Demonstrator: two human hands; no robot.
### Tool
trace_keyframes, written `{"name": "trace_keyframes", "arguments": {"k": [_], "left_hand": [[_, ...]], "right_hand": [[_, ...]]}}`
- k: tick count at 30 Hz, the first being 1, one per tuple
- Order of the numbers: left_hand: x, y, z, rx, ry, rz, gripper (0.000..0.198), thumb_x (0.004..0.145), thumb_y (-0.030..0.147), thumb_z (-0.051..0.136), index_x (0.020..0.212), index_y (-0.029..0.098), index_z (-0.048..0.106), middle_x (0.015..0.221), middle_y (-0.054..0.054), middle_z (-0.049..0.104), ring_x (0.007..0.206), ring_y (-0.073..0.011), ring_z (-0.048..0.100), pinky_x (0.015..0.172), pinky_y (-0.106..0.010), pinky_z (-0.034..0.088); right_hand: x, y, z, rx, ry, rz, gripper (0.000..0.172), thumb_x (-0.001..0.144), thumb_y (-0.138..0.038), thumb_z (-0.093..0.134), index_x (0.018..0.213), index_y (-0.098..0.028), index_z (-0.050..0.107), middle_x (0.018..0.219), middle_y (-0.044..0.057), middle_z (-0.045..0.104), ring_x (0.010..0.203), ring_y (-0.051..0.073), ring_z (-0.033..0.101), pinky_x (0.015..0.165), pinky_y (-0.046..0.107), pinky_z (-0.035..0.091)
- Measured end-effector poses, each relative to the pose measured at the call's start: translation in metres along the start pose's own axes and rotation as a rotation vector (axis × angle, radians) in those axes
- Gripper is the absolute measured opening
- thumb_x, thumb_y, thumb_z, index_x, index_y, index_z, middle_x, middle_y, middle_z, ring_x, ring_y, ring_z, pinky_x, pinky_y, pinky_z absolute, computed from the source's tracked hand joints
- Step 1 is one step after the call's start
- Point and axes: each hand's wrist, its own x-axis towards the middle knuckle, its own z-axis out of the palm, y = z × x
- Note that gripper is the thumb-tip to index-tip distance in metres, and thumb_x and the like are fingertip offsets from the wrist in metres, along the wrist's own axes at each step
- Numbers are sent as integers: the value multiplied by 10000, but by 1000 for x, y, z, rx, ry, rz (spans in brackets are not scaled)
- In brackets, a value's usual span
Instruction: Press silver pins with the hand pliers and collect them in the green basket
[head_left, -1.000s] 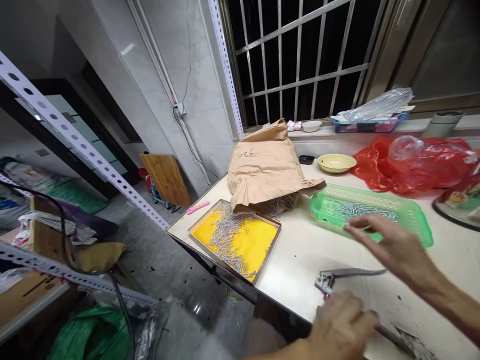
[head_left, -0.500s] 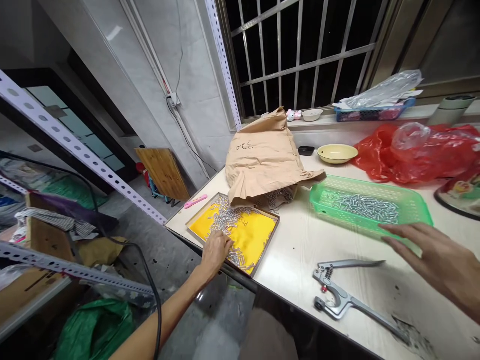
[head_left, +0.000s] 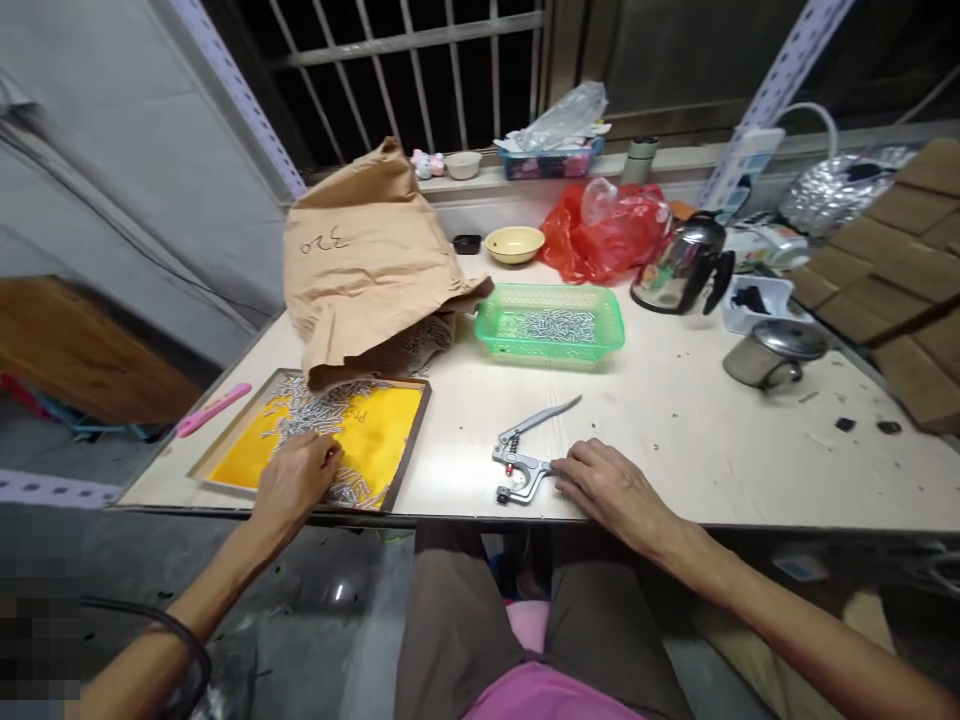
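Note:
My left hand (head_left: 297, 474) is closed, with bent fingers, over a shallow tray (head_left: 409, 455) with a yellow base. Small silvery metal pins (head_left: 319, 412) lie heaped in it around my fingertips; whatever is pinched there is hidden. On the tabletop, my right hand (head_left: 611, 488) has its fingers over one handle of grey hand-press pliers (head_left: 534, 470). Their other handle angles up and away, and a spring and a red part show near the jaw. My palm hides the held handle. Behind the pliers, a green plastic basket (head_left: 491, 335) contains more pins (head_left: 562, 326).
A large brown paper bag (head_left: 367, 260) lies with its mouth over the tray's far edge. A pink-handled tool (head_left: 215, 409) is left of the tray. Farther back are a yellow dish (head_left: 514, 243), red plastic bag (head_left: 600, 235), kettle (head_left: 686, 265) and lidded metal cup (head_left: 772, 355).
My right hand has moved from beside the green basket down onto the pliers' handle. My left hand stays at the pins in the tray. The view has turned right.

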Motion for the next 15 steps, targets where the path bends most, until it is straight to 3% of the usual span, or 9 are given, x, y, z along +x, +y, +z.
{"name": "trace_keyframes", "arguments": {"k": [3, 6, 8, 11, 15], "left_hand": [[-9, 51, -11, -403, -16, -119, 261, 747, 413, 523, 815, 190, 642, 782, -26, 652, 723, -176, 577, 655, -251, 418], [-17, 116, -8, -858, -335, -197, 305, 695, 450, 584, 780, 160, 628, 658, 0, 609, 517, -107, 504, 507, -219, 396], [-17, 150, 2, -1038, -485, -239, 305, 660, 434, 627, 742, 141, 614, 591, 12, 567, 469, -84, 457, 438, -199, 349], [-11, 175, 20, -1105, -611, -266, 290, 636, 412, 656, 693, 132, 603, 487, 45, 484, 414, -57, 386, 391, -178, 272], [-4, 181, 32, -1106, -735, -274, 351, 626, 470, 666, 643, 133, 571, 475, 52, 474, 368, -26, 324, 375, -177, 204]], "right_hand": [[-1, 3, 3, -44, -26, 35, 179, 912, -214, 444, 960, -177, 612, 882, 66, 559, 833, 182, 490, 729, 298, 365], [0, 9, 6, -78, -58, 57, 173, 917, -203, 440, 919, -169, 610, 871, 58, 556, 815, 172, 488, 704, 287, 337], [2, 14, 8, -99, -78, 47, 172, 921, -202, 436, 893, -167, 602, 866, 51, 554, 794, 165, 488, 685, 288, 317], [3, 19, 11, -135, -77, 27, 173, 923, -180, 425, 866, -164, 587, 869, 49, 552, 785, 162, 480, 677, 298, 289], [2, 22, 12, -132, -63, 11, 174, 923, -156, 407, 861, -169, 570, 874, 48, 546, 799, 163, 470, 684, 303, 273]]}}
